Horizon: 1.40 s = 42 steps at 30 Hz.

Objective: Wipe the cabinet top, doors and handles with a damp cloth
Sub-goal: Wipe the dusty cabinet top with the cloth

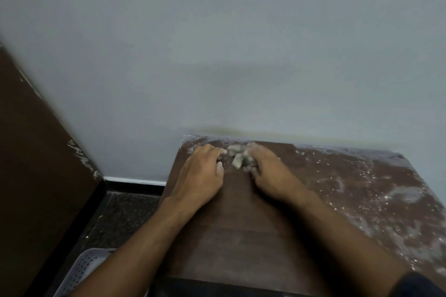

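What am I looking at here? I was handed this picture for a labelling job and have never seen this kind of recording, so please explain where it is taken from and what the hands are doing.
There is no machine here. A person wears a camera on the head, so the single picture looks forward and down along their own two bare arms.

The brown surface is a cabinet top standing against a pale wall. Its right part is covered with white dust and smears; the part nearer the arms looks cleaner.

The left hand rests on the top near the back left corner. The right hand lies beside it. Between them sits a small crumpled greyish cloth; the picture is blurred, so I cannot tell which fingers grip it.

On the dark floor, lower left, is a white perforated basket.
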Motion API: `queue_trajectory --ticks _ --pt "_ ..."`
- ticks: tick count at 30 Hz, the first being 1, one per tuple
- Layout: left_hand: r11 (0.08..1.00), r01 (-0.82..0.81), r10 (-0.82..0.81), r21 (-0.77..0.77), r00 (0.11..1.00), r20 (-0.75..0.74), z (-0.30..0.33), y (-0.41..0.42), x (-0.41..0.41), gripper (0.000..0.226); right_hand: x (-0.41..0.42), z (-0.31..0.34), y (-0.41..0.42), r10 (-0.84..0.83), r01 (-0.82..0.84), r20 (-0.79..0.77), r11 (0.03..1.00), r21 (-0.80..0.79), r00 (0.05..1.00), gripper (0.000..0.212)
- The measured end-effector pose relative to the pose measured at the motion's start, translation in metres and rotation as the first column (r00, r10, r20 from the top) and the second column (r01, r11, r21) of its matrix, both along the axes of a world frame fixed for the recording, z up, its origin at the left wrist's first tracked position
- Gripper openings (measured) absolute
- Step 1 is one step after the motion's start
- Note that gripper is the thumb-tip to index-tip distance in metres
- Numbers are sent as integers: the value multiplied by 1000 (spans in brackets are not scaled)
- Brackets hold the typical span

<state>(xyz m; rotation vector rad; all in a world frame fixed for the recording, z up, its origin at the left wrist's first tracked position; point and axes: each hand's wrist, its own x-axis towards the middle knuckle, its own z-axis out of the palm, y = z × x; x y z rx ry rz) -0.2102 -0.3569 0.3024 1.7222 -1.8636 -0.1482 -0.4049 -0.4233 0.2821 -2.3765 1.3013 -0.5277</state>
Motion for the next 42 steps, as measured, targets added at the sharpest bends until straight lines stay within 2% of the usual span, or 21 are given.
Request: queue_trajectory --ticks 3,6,9,11,14,17,20,23,27,31,35,38,40,42 --pt "998 -69 69 -3 997 -32 -2 12 23 30 15 6 -10 -135 135 -3 991 -20 991 27" --pt "991 -133 133 9 990 -51 -4 9 36 27 52 4 11 -5 8 52 998 -56 999 18" --pt "992 -112 115 48 992 -53 -3 0 31 25 69 -2 24 158 -157 10 987 -17 987 46" --pt "995 -95 97 41 994 -46 -4 -2 31 25 59 2 13 87 -87 -11 996 -5 996 53" --pt "992 -126 126 4 991 -54 -5 3 47 24 43 3 -11 -105 104 -22 994 -42 994 45" --pt "982 -187 186 -12 980 -76 -12 6 67 25 55 -1 -22 -145 143 -33 988 -62 989 36" --pt "969 -246 247 20 962 -115 -20 6 76 27 83 -4 -27 -109 107 -34 993 -50 993 32" --pt "964 -262 264 39 951 -158 -20 5 77 30 116 -3 -33 -68 67 -42 997 -34 997 38" --pt "962 -271 264 -8 944 -199 -19 9 78 30 164 -3 -30 -3 2 -81 1000 -15 997 47" --pt "952 -303 285 -44 929 -234 -17 14 78 28 195 -10 -19 102 -107 -92 993 -52 990 39" --pt "947 -317 298 -44 923 -245 -18 17 79 25 180 -7 -16 213 -215 -55 976 -27 975 40" --pt "961 -276 267 -13 941 -205 -20 17 80 25 151 -5 -15 162 -163 -50 986 -21 986 52" --pt "961 -275 269 5 936 -225 -21 17 82 21 131 -7 0 164 -164 -29 986 -26 986 51" --pt "959 -285 274 -4 926 -261 -21 18 82 19 112 -7 34 256 -255 9 966 -30 967 49"
